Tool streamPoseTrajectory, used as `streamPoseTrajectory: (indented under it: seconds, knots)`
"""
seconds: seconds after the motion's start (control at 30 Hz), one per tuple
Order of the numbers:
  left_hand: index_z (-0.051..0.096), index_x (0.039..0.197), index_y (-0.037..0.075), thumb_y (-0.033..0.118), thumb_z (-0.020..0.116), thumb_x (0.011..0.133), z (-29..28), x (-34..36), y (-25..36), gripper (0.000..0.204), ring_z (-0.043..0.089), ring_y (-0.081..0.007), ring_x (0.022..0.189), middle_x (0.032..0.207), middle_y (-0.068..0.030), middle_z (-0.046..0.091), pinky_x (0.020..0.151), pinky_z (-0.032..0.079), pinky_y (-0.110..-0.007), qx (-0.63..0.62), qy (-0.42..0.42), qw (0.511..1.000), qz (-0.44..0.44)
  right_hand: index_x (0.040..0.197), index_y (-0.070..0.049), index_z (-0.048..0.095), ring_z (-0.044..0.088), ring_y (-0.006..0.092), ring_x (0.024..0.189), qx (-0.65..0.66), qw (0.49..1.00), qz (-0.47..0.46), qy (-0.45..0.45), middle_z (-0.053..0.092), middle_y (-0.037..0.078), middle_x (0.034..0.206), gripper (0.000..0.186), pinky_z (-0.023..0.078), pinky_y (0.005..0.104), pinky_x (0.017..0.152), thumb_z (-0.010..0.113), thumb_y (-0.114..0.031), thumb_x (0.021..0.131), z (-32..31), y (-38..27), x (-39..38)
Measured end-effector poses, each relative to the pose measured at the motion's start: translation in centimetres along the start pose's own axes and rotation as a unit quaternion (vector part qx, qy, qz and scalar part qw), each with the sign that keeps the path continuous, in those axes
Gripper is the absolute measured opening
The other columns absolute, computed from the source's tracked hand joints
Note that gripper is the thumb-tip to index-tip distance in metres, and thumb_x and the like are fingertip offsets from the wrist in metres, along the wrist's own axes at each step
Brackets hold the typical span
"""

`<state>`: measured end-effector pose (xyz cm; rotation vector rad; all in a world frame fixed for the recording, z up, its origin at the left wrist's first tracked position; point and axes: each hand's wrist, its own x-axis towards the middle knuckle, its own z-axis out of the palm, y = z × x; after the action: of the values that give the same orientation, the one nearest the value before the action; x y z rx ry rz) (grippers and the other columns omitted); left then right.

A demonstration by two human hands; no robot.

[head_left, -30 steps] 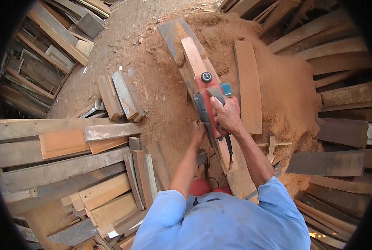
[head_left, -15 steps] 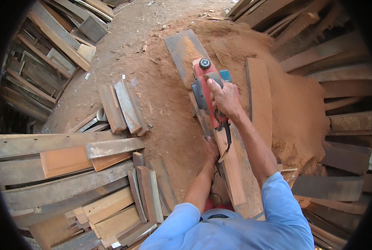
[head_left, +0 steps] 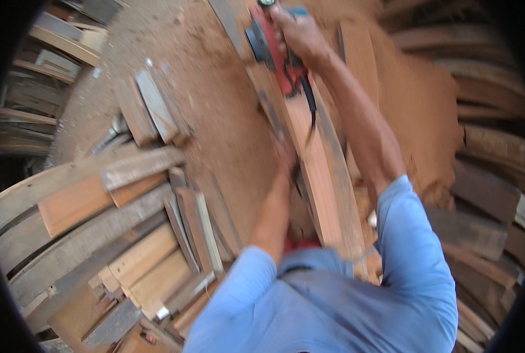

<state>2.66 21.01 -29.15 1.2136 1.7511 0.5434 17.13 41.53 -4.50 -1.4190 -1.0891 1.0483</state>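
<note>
My right hand point(head_left: 302, 36) is wrapped round the handle of a red and black electric hand planer point(head_left: 269, 44), near the top of the view. The planer sits on a long wooden piece point(head_left: 321, 194) whose upper face looks pale and smooth behind the tool. A black cord point(head_left: 311, 101) trails from the planer's rear. Under the piece lies a wider, weathered board point(head_left: 340, 179). My left hand point(head_left: 283, 151) is low against the left side of the wood; blur and the wood's edge obscure its fingers.
Reddish sawdust point(head_left: 412, 112) is heaped on the right, beside a dust-covered plank point(head_left: 358, 65). Short boards point(head_left: 155, 106) lie on the ground to the left. Stacked planks point(head_left: 74, 203) fill the lower left, and more timber point(head_left: 489, 147) lines the right side.
My right hand and the planer have moved farther forward along the wood, baring more of its pale face. The view has also shifted, and the picture is more blurred.
</note>
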Motion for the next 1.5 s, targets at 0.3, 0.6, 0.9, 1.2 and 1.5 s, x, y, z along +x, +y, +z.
streamPoseTrajectory:
  seconds: [0.3,0.6,0.9,1.2,1.5]
  knots:
    - [0.033,0.155,-0.003,0.045,0.047,0.106,-1.9,2.2,-4.4,0.070,0.053,-0.0388,0.134,0.145,-0.0294,0.053,0.110,0.042,-0.044,-0.225,-0.240,0.944,-0.014,0.094,-0.002,0.065,0.060,0.0134,0.057,-0.034,0.991,0.128,-0.016,0.061,0.005,0.067,0.051,0.050,0.0326,0.055,0.056,-0.052,0.098,-4.0,0.6,-27.4]
    - [0.026,0.162,0.005,0.007,0.055,0.103,-4.0,-11.8,-9.3,0.066,0.054,-0.0216,0.132,0.149,-0.0111,0.055,0.107,0.044,-0.032,-0.235,-0.290,0.928,-0.004,0.114,0.003,0.062,0.062,0.0212,0.073,-0.015,0.969,0.234,-0.075,0.064,0.011,0.079,0.053,0.052,0.0385,0.070,0.059,-0.047,0.095,-7.1,1.3,-54.0]
    - [0.024,0.161,0.000,0.006,0.056,0.102,-3.9,-12.4,-9.2,0.068,0.055,-0.0237,0.132,0.153,-0.0142,0.051,0.108,0.044,-0.031,-0.219,-0.295,0.929,0.051,0.108,0.004,0.061,0.061,0.0177,0.075,-0.007,0.983,0.181,-0.041,0.063,0.009,0.079,0.056,0.050,0.0353,0.070,0.060,-0.051,0.097,-6.0,1.9,-53.5]
    - [0.039,0.148,-0.004,0.022,0.073,0.093,0.2,-3.7,-15.5,0.070,0.057,-0.0274,0.128,0.143,-0.0191,0.055,0.107,0.047,-0.036,-0.403,-0.227,0.886,0.031,0.098,0.003,0.061,0.058,0.0170,0.065,-0.022,0.994,0.107,-0.005,0.059,0.006,0.071,0.055,0.048,0.0356,0.062,0.059,-0.052,0.098,-3.2,1.5,-40.0]
    - [0.042,0.144,-0.006,0.025,0.061,0.097,0.7,1.5,-6.2,0.060,0.055,-0.0378,0.125,0.138,-0.0263,0.055,0.105,0.044,-0.043,-0.360,-0.158,0.919,0.043,0.095,0.002,0.061,0.056,0.0131,0.059,0.012,0.996,0.089,0.003,0.057,0.004,0.064,0.055,0.046,0.0330,0.055,0.060,-0.054,0.099,-1.3,0.2,-26.9]
